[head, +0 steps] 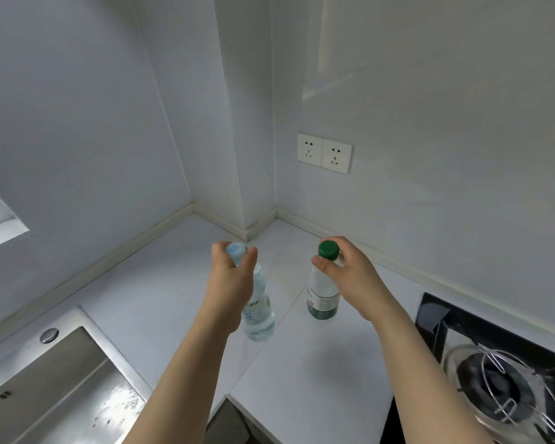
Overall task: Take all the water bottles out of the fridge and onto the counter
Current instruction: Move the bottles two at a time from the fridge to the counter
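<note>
Two clear water bottles are over the white corner counter (161,299). My left hand (231,277) grips the neck of the bottle with the pale blue cap (260,315), just below the cap; its base is at the counter surface. My right hand (346,270) grips the neck of the green-capped bottle (322,299), whose green-labelled base is at the counter too. I cannot tell whether either base touches the counter. The fridge is out of view.
A steel sink (55,389) with a round plug knob lies at the lower left. A black gas hob (494,373) with a wire pan support sits at the lower right. A double wall socket (324,152) is on the back wall.
</note>
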